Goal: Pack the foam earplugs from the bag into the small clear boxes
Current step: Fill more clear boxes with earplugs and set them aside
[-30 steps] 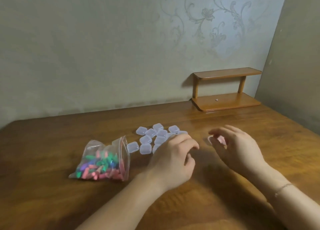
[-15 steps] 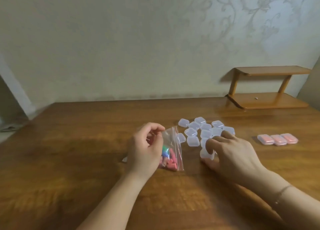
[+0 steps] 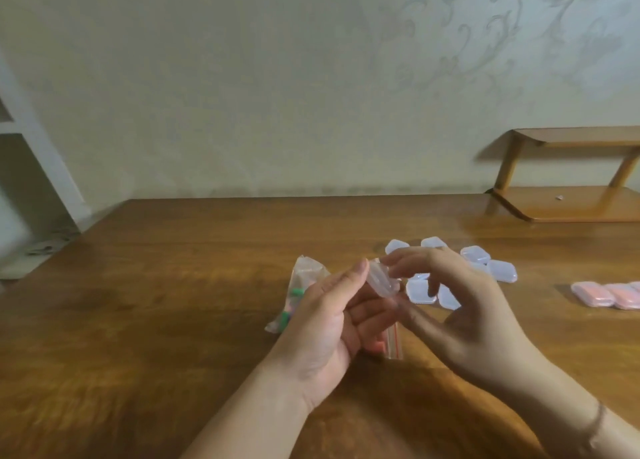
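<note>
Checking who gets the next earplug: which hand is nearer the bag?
Left. The left hand lies right over the bag, covering part of it; the right hand is beside it, toward the boxes.

- The table (image 3: 173, 320) runs back to the wall (image 3: 242, 77).
- A small wooden shelf (image 3: 571, 202) stands on the table's far right corner, against the wall.
- The empty boxes (image 3: 502, 270) lie in a cluster right of centre, in front of the shelf.
- The filled boxes (image 3: 602, 296) lie in a row to the right of that cluster, at the frame's edge.
- The bag of earplugs (image 3: 298, 292) lies left of the cluster, partly behind the left hand (image 3: 325, 327).
- The right hand (image 3: 464, 306) is in front of the cluster, covering part of it.
- One clear box (image 3: 382, 280) is held tilted between both hands, above the bag.
</note>
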